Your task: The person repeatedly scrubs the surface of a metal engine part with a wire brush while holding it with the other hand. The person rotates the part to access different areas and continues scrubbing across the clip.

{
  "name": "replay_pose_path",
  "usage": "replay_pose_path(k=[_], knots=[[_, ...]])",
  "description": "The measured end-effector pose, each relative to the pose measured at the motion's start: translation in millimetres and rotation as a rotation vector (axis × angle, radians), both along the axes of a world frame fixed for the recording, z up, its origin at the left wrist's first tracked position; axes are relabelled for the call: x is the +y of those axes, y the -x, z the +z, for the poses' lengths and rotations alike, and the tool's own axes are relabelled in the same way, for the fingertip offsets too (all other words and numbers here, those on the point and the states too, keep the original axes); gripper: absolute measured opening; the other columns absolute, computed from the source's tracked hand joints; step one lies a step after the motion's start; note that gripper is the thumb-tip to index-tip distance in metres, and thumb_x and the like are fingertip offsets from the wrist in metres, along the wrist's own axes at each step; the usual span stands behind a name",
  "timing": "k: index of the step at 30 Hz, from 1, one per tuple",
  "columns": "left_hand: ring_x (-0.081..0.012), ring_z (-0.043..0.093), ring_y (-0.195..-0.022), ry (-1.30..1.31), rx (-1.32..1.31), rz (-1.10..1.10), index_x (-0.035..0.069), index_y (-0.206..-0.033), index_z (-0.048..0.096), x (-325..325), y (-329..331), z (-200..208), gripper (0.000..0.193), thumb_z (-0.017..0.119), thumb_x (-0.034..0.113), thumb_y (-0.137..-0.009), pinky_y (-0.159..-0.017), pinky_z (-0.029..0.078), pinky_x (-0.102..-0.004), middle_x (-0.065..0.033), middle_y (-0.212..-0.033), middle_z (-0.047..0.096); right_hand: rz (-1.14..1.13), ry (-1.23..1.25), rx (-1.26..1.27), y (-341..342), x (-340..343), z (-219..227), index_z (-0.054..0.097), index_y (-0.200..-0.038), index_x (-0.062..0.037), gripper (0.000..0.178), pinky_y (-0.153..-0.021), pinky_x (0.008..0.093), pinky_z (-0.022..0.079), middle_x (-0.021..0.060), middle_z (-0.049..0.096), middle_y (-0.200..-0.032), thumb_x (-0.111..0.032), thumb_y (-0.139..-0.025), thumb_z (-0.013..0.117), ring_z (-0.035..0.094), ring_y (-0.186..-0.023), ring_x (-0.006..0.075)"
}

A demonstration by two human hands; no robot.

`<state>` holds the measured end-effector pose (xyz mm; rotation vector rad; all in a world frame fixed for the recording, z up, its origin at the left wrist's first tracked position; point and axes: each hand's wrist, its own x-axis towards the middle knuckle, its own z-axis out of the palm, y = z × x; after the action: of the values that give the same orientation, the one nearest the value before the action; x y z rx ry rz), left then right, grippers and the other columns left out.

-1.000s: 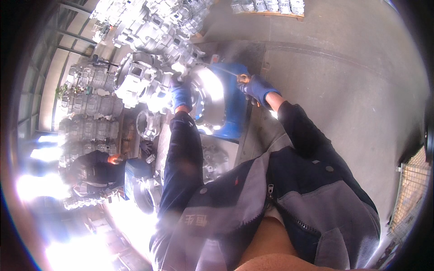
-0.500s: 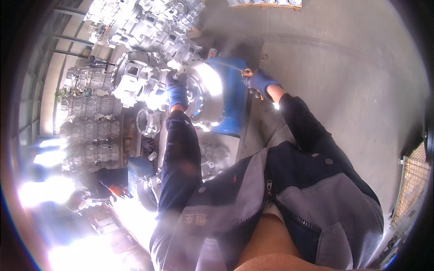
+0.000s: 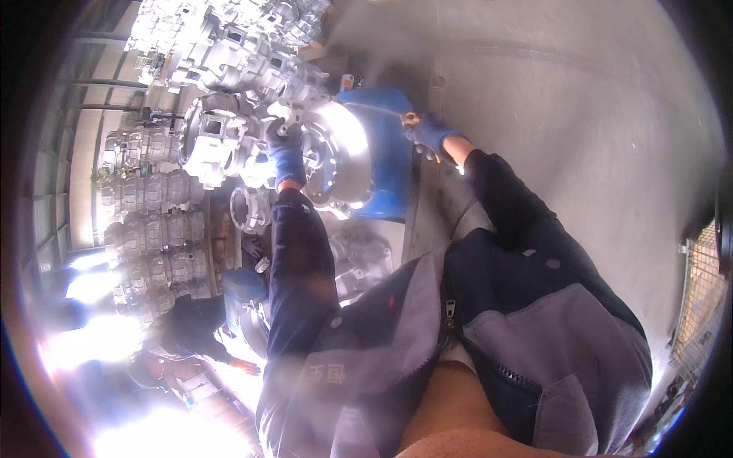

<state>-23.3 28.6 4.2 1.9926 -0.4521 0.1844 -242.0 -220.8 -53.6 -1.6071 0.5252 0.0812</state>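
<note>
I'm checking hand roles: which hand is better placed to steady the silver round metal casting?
Probably the left blue-gloved hand: it's at the silver round metal casting, while the right hand holds an orange tool.

- Blown-out white glare from seven to eight o'clock.
- Harsh shine bleaches the metal ring [image 3: 356, 149] toward twelve.
- Haze softens the floor [image 3: 565, 114] around two.
- Black fisheye rim; fence [image 3: 699, 290] warped near three.
</note>
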Motion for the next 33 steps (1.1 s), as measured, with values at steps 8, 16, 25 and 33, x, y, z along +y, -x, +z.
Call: replay_pose_path(k=[8,16,25,33], knots=[[-0.0086,0.055,-0.076,0.078,0.001,-0.065,0.013,-0.117,0.053,-2,8,6,0.037,0.07,0.006,-0.085,-0.069,0.046,-0.0234,0.0004,-0.091,0.06,-0.001,-0.032,0.089,7,5,-8,0.058,-0.114,-0.0162,0.026,-0.04,0.0279,0.041,0.0012,0.059,-0.079,-0.03,-0.091,0.058,0.053,-0.056,0.0102],[-0.0089,0.055,-0.077,0.088,0.128,-0.032,0.011,-0.117,0.054,-2,7,9,0.039,0.072,0.007,-0.083,-0.069,0.047,-0.0234,-0.0001,-0.092,0.06,0.122,0.052,0.089,5,4,-22,0.059,-0.116,-0.0135,0.03,-0.087,0.0308,0.034,0.0058,0.049,-0.116,-0.028,-0.092,0.048,0.042,-0.107,0.0179],[-0.0098,0.055,-0.077,0.126,0.139,-0.038,0.011,-0.117,0.054,-3,4,6,0.041,0.074,0.007,-0.081,-0.07,0.047,-0.024,-0.0009,-0.092,0.06,-0.015,-0.232,0.132,7,3,-33,0.057,-0.102,-0.0168,0.016,-0.038,0.0289,0.041,-0.0004,0.049,-0.065,-0.03,-0.092,0.057,0.048,-0.048,0.0121],[-0.012,0.058,-0.079,0.102,0.177,-0.031,0.003,-0.119,0.052,-4,4,11,0.042,0.071,0.011,-0.082,-0.07,0.049,-0.0256,-0.0064,-0.096,0.062,0.119,-0.144,0.148,12,6,-9,0.056,-0.113,-0.0143,0.023,-0.055,0.0294,0.041,0.0024,0.052,-0.086,-0.024,-0.092,0.055,0.052,-0.067,0.0145]])
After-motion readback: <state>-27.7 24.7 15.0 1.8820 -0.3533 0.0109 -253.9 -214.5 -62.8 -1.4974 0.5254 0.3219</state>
